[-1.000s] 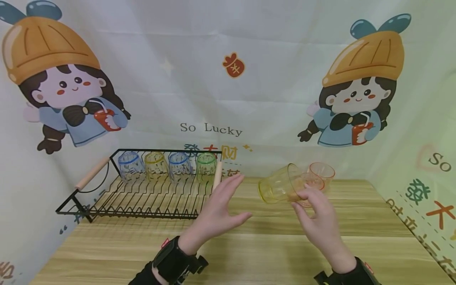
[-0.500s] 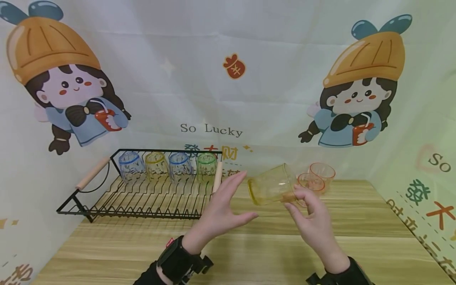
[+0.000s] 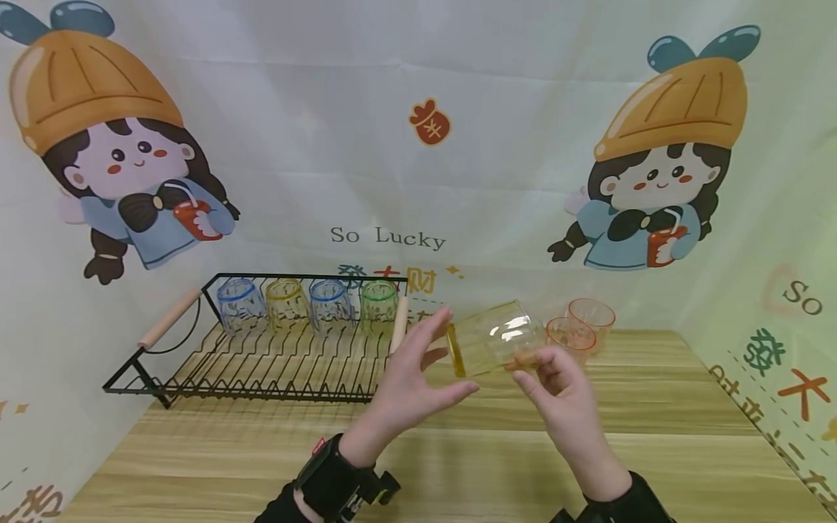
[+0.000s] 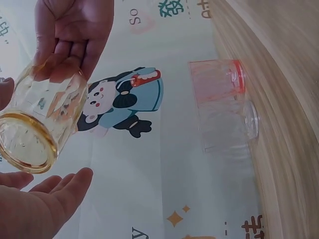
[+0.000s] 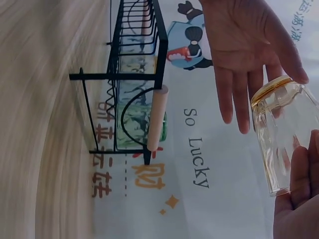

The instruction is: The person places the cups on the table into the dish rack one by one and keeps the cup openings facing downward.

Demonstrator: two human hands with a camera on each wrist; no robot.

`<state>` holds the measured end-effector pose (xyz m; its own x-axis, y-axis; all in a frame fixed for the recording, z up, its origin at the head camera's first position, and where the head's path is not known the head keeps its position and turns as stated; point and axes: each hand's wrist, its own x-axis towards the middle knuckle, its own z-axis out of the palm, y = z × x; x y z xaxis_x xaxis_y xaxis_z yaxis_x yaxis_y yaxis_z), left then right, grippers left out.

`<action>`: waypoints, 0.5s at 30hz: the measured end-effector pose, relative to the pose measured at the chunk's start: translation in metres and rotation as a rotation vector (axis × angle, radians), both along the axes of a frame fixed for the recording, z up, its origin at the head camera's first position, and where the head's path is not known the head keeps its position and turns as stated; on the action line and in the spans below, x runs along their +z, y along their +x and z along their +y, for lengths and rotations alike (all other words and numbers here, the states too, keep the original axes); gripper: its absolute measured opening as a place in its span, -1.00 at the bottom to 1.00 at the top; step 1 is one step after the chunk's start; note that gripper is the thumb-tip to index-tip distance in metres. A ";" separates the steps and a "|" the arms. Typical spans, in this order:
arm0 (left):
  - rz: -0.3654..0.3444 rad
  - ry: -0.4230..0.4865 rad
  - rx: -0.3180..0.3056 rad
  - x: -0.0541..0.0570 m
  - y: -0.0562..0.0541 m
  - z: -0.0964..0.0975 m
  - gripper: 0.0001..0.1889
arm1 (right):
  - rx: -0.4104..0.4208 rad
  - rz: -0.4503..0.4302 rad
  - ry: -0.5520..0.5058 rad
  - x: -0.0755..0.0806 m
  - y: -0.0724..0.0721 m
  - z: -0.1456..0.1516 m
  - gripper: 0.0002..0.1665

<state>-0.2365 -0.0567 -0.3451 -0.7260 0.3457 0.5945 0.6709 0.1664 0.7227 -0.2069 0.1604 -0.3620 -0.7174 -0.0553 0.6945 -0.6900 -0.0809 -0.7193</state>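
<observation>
A yellow-tinted drinking glass [image 3: 493, 338] is tilted on its side above the table, its thick base toward the left. My right hand [image 3: 565, 403] pinches it near the mouth end between thumb and fingers; in the left wrist view those curled fingers [image 4: 57, 57] show through the clear wall. My left hand [image 3: 405, 381] is spread around the base end, fingers straight and thumb apart. In the right wrist view, the left thumb [image 5: 294, 59] lies right at the glass's amber base, while the other fingers extend beside it.
A black wire dish rack [image 3: 261, 398] with wooden handles stands at the left. Upside-down glasses line its back row: blue [image 3: 238, 309], yellow [image 3: 285, 309], blue [image 3: 330, 309] and green [image 3: 379, 305]. Two red-rimmed glasses [image 3: 598, 316] stand upright at the back right, before a printed cloth.
The yellow glass has moved left in my right hand and turned more onto its side, its base now between my left thumb and fingers. My left hand has shifted slightly right.
</observation>
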 end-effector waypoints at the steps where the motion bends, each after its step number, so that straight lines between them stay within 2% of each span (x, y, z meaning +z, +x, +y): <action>1: -0.003 0.009 -0.001 0.000 0.000 0.000 0.04 | 0.007 -0.015 -0.012 0.000 0.000 -0.001 -0.75; 8: -0.028 0.056 0.005 0.000 0.003 0.002 0.02 | 0.051 -0.098 -0.074 -0.002 0.001 -0.005 -0.64; 15: -0.053 0.076 0.019 0.001 0.003 0.004 -0.10 | 0.109 -0.098 -0.086 -0.005 0.000 -0.008 -0.62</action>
